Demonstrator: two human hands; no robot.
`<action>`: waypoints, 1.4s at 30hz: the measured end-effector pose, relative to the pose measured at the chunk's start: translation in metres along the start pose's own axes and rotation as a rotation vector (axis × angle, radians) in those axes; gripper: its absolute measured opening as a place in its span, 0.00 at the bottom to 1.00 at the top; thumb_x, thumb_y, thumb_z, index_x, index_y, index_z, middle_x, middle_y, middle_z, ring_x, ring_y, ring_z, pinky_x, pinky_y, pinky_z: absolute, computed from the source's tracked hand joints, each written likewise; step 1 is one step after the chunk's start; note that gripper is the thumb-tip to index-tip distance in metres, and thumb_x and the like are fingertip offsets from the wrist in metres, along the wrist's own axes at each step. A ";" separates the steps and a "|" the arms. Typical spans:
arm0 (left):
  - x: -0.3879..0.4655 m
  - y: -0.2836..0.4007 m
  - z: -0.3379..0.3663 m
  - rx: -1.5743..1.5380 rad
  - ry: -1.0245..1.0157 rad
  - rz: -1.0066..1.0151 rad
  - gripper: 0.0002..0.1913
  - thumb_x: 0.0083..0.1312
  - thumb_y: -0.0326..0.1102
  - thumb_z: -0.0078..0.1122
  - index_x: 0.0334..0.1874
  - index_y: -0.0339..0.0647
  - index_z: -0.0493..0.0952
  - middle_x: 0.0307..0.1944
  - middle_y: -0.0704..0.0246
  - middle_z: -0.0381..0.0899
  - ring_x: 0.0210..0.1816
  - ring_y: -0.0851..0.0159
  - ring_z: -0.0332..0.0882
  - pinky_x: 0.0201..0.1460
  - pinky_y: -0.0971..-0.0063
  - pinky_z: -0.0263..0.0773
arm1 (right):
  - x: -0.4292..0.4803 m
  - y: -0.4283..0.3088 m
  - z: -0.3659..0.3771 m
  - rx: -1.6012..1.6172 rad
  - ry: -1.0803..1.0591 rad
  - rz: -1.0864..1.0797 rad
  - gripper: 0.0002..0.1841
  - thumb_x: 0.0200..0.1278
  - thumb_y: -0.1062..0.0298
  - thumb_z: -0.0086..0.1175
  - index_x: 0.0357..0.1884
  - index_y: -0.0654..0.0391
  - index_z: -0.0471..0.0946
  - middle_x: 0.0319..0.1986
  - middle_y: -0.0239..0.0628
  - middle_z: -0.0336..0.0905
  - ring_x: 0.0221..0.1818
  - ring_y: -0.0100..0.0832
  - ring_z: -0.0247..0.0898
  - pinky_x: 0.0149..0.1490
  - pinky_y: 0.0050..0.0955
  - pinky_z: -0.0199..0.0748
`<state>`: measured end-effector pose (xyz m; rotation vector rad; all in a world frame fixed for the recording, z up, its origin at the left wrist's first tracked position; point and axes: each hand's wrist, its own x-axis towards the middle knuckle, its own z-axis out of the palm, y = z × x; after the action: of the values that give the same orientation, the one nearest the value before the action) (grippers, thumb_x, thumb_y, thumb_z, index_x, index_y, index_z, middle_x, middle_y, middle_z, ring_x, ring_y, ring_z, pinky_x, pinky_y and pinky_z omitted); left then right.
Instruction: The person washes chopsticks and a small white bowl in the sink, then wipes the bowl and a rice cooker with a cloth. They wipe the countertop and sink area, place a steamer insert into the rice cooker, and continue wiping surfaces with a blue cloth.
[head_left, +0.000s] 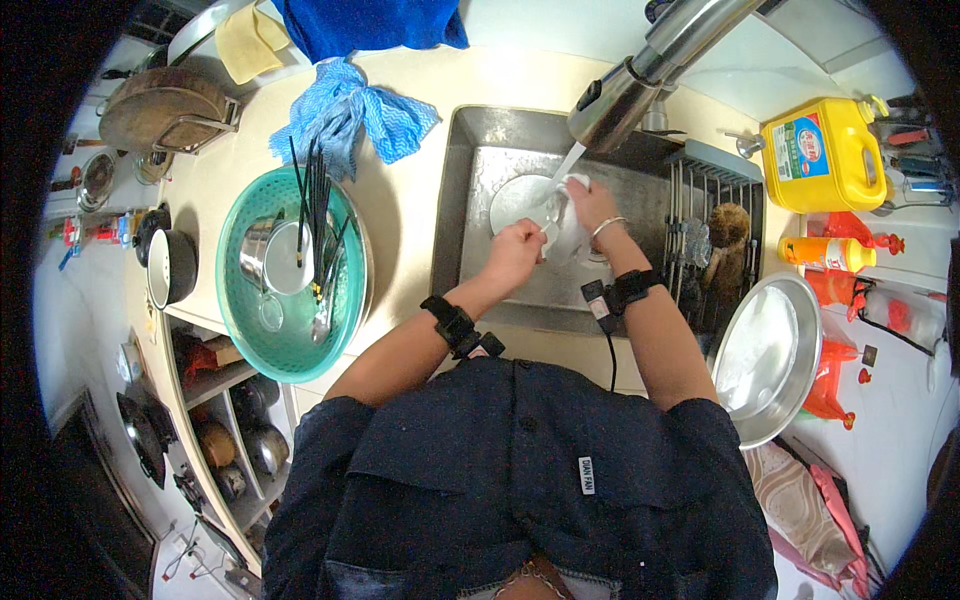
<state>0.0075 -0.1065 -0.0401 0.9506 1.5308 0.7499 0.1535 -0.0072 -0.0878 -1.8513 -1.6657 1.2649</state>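
Over the stainless steel sink (525, 296), my left hand (516, 251) grips a small, shiny utensil that looks like a spoon (551, 223). Its far end lies close to the water stream, beside my right hand (592, 202). A wet white cloth (571, 217) is bunched in my right fingers and hangs below them. Water runs from the metal faucet (611, 105) just above both hands. Beneath them, a round white plate or shallow dish (510, 199) lies on the sink floor, partly covered by my left hand and the water.
A green colander (232, 300) with chopsticks and cups stands on the left counter, near a blue cloth (337, 112). Along the sink's right side runs a rack (679, 217) with brushes. Beyond are a yellow detergent jug (817, 195), an orange bottle (817, 253) and a steel basin (806, 360).
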 end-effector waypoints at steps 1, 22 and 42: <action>0.001 0.003 -0.003 -0.093 -0.025 -0.037 0.07 0.65 0.34 0.51 0.35 0.39 0.73 0.19 0.71 0.73 0.17 0.74 0.67 0.20 0.79 0.62 | 0.001 0.004 -0.002 0.150 -0.021 0.177 0.26 0.58 0.49 0.50 0.40 0.68 0.75 0.32 0.48 0.76 0.36 0.44 0.74 0.41 0.39 0.71; 0.088 0.056 0.023 -0.977 -0.003 -0.296 0.12 0.71 0.31 0.35 0.48 0.28 0.65 0.40 0.53 0.74 0.38 0.54 0.77 0.44 0.63 0.77 | -0.079 -0.035 -0.039 0.811 -0.246 0.092 0.17 0.50 0.68 0.63 0.41 0.62 0.75 0.34 0.36 0.78 0.32 0.30 0.75 0.36 0.29 0.75; 0.057 0.034 0.007 0.040 0.051 0.291 0.05 0.66 0.32 0.51 0.34 0.38 0.71 0.27 0.71 0.77 0.28 0.73 0.73 0.31 0.78 0.69 | -0.059 0.029 -0.022 0.759 0.042 0.257 0.20 0.50 0.64 0.64 0.43 0.64 0.74 0.37 0.38 0.78 0.36 0.31 0.75 0.39 0.30 0.73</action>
<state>0.0177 -0.0410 -0.0390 1.2083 1.4724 0.9583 0.1936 -0.0618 -0.0756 -1.5989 -0.7508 1.6419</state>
